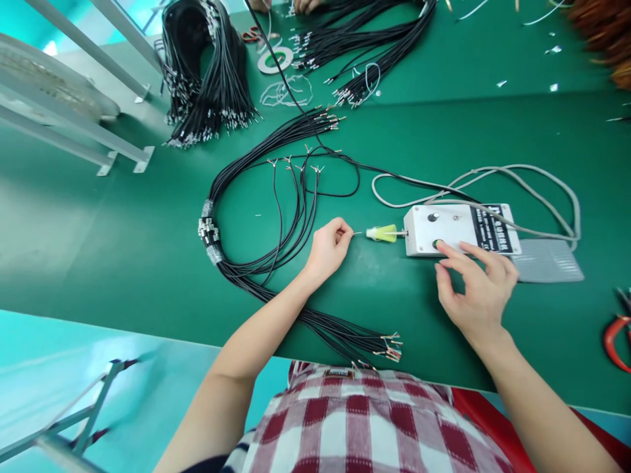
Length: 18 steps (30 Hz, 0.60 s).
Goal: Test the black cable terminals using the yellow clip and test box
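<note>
My left hand is closed in a pinch, with a thin wire end sticking out towards the yellow-green tip of a white control box. Whether the wire touches the tip is hard to tell. My right hand is open over the box, its index fingertip on a round green-black button and its other fingers spread. Left of my left hand lies a bundle of black cables, curved and clamped at a metal connector block, with stripped ends fanned out.
More black cables are heaped at the back left, others at the back centre near another person's hands. A tape roll lies between. Grey cord loops behind the box. Red-handled pliers lie far right on the green table.
</note>
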Each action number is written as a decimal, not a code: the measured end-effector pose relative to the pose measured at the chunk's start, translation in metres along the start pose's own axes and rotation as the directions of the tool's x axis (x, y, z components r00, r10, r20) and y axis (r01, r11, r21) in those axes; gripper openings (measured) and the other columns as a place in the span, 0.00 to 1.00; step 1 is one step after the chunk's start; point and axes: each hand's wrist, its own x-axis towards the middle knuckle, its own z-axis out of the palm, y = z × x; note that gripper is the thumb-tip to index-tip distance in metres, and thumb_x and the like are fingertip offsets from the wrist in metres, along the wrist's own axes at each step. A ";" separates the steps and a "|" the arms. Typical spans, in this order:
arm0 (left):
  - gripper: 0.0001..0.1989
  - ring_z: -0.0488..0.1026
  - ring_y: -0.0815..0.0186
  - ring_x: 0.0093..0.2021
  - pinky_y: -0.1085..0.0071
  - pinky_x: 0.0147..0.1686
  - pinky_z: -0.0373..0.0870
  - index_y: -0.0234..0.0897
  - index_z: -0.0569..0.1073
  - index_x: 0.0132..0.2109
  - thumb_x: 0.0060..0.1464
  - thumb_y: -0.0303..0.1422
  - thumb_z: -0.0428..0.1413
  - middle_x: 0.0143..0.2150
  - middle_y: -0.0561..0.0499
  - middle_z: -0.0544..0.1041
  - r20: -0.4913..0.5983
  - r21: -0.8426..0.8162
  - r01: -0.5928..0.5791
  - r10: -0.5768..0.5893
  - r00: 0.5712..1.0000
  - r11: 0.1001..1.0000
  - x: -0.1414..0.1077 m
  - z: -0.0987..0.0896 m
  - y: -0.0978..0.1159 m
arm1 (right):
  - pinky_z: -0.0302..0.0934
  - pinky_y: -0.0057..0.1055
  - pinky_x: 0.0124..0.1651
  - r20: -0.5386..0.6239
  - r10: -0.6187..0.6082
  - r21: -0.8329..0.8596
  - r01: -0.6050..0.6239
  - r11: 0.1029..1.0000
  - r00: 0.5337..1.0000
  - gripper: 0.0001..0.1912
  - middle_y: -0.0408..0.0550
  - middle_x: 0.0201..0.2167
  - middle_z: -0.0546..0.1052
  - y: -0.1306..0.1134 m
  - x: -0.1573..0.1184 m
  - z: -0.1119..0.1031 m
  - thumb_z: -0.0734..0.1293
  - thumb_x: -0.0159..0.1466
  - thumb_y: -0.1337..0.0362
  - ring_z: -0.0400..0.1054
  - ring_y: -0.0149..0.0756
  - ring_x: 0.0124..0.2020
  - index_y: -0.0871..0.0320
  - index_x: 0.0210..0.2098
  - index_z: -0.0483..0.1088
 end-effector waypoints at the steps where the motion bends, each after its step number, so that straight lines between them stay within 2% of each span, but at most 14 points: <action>1: 0.05 0.61 0.74 0.21 0.76 0.23 0.55 0.36 0.68 0.32 0.56 0.28 0.53 0.24 0.56 0.68 0.009 -0.047 0.008 -0.008 1.000 0.999 -0.002 -0.002 0.001 | 0.58 0.48 0.58 -0.007 0.008 0.023 -0.008 1.000 1.000 0.12 0.46 0.45 0.83 -0.003 0.001 -0.001 0.72 0.60 0.71 0.72 0.48 0.53 0.53 0.41 0.69; 4: 0.02 0.64 0.74 0.23 0.77 0.23 0.59 0.35 0.69 0.35 0.55 0.29 0.55 0.27 0.55 0.69 0.055 -0.228 0.024 -0.012 0.998 0.973 -0.010 -0.004 0.007 | 0.58 0.50 0.59 0.006 -0.014 0.135 0.013 0.991 1.000 0.12 0.48 0.45 0.83 -0.016 0.000 -0.006 0.71 0.60 0.72 0.72 0.49 0.53 0.53 0.41 0.70; 7: 0.11 0.68 0.74 0.26 0.77 0.25 0.65 0.35 0.70 0.42 0.50 0.26 0.59 0.31 0.54 0.70 0.091 -0.382 0.044 -0.010 0.996 0.923 -0.018 -0.004 0.014 | 0.62 0.45 0.55 0.101 -0.144 0.321 0.105 0.941 0.984 0.12 0.47 0.44 0.83 -0.033 -0.006 -0.003 0.70 0.61 0.73 0.75 0.43 0.49 0.53 0.42 0.69; 9: 0.16 0.70 0.73 0.27 0.76 0.27 0.67 0.35 0.68 0.45 0.48 0.24 0.60 0.32 0.55 0.70 0.113 -0.435 0.071 -0.024 0.993 0.898 -0.021 -0.006 0.019 | 0.64 0.41 0.52 0.167 -0.213 0.426 0.124 0.896 0.963 0.12 0.48 0.45 0.83 -0.042 -0.012 0.003 0.69 0.63 0.73 0.76 0.40 0.47 0.53 0.44 0.70; 12: 0.16 0.72 0.73 0.27 0.74 0.28 0.70 0.36 0.68 0.45 0.48 0.25 0.60 0.33 0.55 0.71 0.125 -0.451 0.096 -0.043 0.991 0.887 -0.021 -0.011 0.023 | 0.66 0.38 0.50 0.229 -0.222 0.498 0.082 0.863 0.948 0.11 0.47 0.45 0.82 -0.048 -0.021 0.013 0.67 0.65 0.73 0.76 0.38 0.46 0.54 0.45 0.70; 14: 0.15 0.74 0.71 0.30 0.73 0.32 0.71 0.35 0.68 0.44 0.48 0.25 0.61 0.33 0.54 0.72 0.097 -0.435 0.070 -0.031 0.995 0.898 -0.021 -0.014 0.024 | 0.67 0.38 0.49 0.250 -0.200 0.516 0.044 0.855 0.947 0.10 0.47 0.44 0.82 -0.048 -0.024 0.017 0.67 0.65 0.73 0.76 0.39 0.45 0.54 0.45 0.70; 16: 0.14 0.74 0.71 0.33 0.74 0.34 0.70 0.35 0.70 0.43 0.48 0.25 0.61 0.33 0.53 0.74 0.052 -0.377 0.025 -0.006 0.999 0.926 -0.022 -0.014 0.025 | 0.67 0.38 0.48 0.267 -0.181 0.524 0.015 0.852 0.947 0.10 0.47 0.44 0.82 -0.047 -0.025 0.018 0.67 0.66 0.72 0.76 0.39 0.45 0.54 0.45 0.70; 18: 0.13 0.72 0.73 0.31 0.77 0.31 0.67 0.35 0.71 0.43 0.49 0.25 0.62 0.33 0.53 0.75 0.014 -0.291 -0.010 0.015 1.000 0.957 -0.023 -0.015 0.027 | 0.68 0.39 0.47 0.281 -0.170 0.530 -0.004 0.848 0.945 0.09 0.47 0.44 0.82 -0.046 -0.025 0.017 0.67 0.66 0.72 0.76 0.39 0.45 0.54 0.44 0.70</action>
